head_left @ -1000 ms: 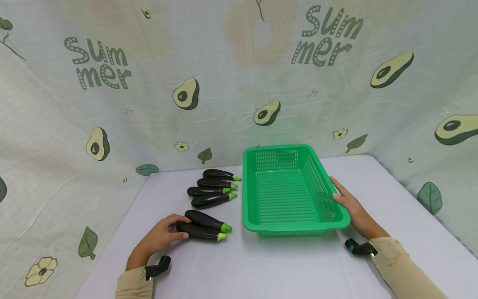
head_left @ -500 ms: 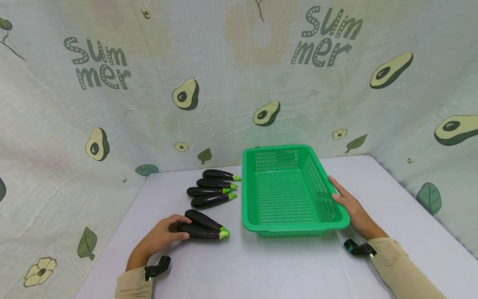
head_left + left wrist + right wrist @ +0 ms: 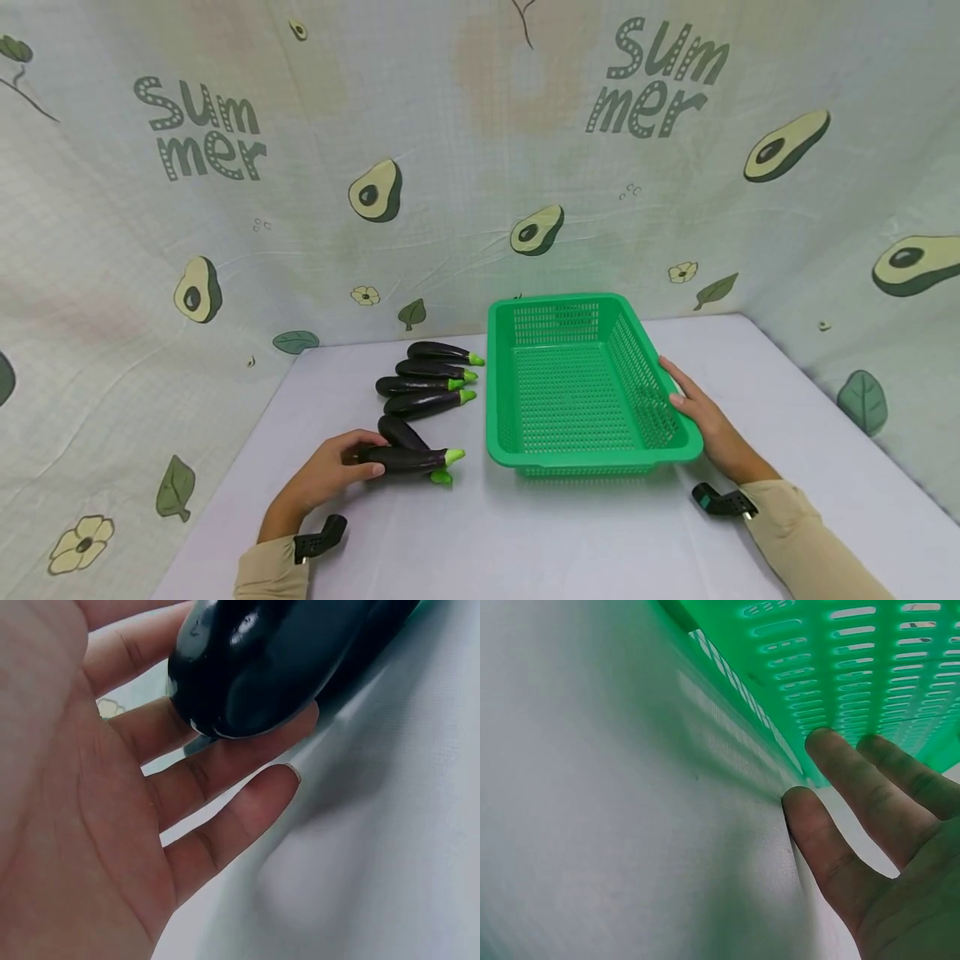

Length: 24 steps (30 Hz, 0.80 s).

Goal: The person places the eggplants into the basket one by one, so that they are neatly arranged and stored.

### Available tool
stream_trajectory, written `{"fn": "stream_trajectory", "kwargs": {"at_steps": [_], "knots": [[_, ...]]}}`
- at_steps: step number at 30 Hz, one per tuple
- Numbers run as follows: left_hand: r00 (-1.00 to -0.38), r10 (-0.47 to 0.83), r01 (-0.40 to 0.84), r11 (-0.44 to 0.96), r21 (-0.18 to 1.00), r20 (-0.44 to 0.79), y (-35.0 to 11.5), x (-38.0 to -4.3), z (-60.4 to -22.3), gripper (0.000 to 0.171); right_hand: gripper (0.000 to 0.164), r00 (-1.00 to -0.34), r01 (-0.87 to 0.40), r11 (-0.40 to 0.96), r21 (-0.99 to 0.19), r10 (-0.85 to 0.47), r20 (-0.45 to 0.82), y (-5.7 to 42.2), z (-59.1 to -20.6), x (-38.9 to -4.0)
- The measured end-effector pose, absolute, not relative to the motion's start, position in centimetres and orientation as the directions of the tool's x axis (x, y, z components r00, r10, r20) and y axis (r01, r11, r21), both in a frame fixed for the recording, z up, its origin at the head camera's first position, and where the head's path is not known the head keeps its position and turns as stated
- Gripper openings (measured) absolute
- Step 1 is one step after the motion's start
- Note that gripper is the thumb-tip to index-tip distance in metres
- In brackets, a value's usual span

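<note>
My left hand [image 3: 330, 473] holds the thick end of a dark purple eggplant [image 3: 411, 461] with a green cap, thumb on the near side. This eggplant lies across a second eggplant [image 3: 400, 432], whose cap shows on the near side beneath it. In the left wrist view the glossy rounded end of the held eggplant [image 3: 255, 667] rests against the fingers. My right hand [image 3: 707, 421] holds the right side of a green plastic basket [image 3: 585, 458], thumb at the rim. In the right wrist view the other fingers [image 3: 855, 784] reach straight along the slotted outer wall below.
Behind the left hand, several more eggplants [image 3: 427, 404] lie side by side, caps toward the basket. The table [image 3: 525, 542] has a white cover. A printed cloth [image 3: 450, 125] with avocados and lettering hangs behind and at the sides.
The held eggplant has swung its cap end away from me and now crosses over the other one, whose cap has come round to the near side. The right hand and basket keep their place.
</note>
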<state>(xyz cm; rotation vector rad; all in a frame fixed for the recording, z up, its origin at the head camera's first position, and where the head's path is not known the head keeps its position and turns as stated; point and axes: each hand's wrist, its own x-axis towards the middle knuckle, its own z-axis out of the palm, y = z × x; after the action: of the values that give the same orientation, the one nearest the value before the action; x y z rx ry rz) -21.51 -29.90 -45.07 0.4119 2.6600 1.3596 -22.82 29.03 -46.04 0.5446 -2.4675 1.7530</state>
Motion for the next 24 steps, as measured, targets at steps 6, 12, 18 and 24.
{"fn": "stream_trajectory", "kwargs": {"at_steps": [6,12,18,24], "knots": [[-0.948,0.317,0.206,0.540,0.816,0.030,-29.68,-21.54,-45.00,0.037,0.058,-0.933,-0.328,0.282,-0.901,-0.247,0.263,29.06,-46.15,-22.81],[-0.952,0.299,0.202,0.468,0.860,0.061,-29.70,-21.38,-44.82,0.035,0.058,-0.937,-0.314,0.280,-0.907,-0.244,0.249,28.94,-46.06,-22.84],[-0.962,0.247,0.211,0.415,0.885,0.114,-29.59,-21.52,-44.99,0.034,0.058,-0.937,-0.313,0.273,-0.910,-0.243,0.249,28.94,-46.10,-22.89],[-0.973,0.146,0.226,0.419,0.879,0.180,-29.42,-21.55,-45.15,0.032,0.058,-0.936,-0.317,0.271,-0.909,-0.242,0.254,28.96,-46.11,-22.90]]}}
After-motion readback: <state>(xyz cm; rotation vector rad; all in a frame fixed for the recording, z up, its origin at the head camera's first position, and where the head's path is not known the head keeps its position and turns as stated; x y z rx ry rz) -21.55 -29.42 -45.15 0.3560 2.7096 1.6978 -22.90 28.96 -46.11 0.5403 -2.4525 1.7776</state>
